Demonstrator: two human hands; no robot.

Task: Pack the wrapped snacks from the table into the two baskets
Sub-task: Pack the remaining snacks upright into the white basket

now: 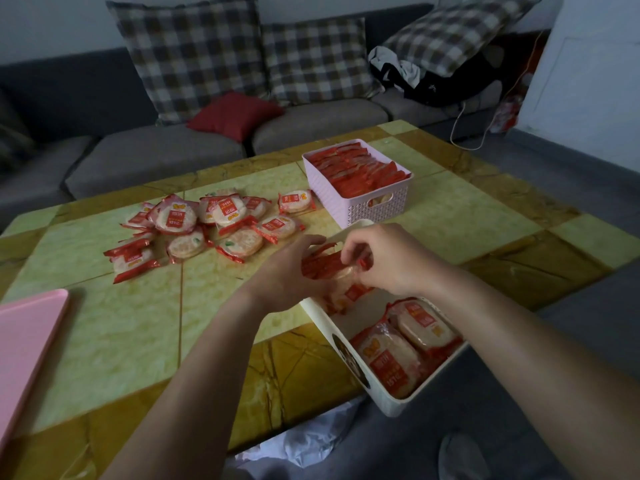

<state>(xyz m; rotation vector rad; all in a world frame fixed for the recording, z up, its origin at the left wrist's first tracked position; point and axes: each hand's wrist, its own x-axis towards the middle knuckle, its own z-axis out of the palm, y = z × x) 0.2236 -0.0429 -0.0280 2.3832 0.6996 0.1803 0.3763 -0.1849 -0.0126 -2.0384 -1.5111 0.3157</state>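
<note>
- Bundle of wrapped snacks (325, 267) sits between both hands, over the far end of the white basket (322, 320).
- The left hand (289, 271) cups it from the left, and the right hand (388, 261) pinches its top edge.
- A loose pile (214, 223) lies on the worktop (138, 323), left of the hands.
- The pink basket (360, 209) beyond is full.

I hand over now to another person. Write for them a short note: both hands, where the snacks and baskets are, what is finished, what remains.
The left hand and right hand together grip a bundle of snacks over the white basket at the near table edge.
The pink basket, farther back, looks full.
The white basket holds some packs, with room left.
To do: the loose pile on the table, likely into the white basket.
</note>
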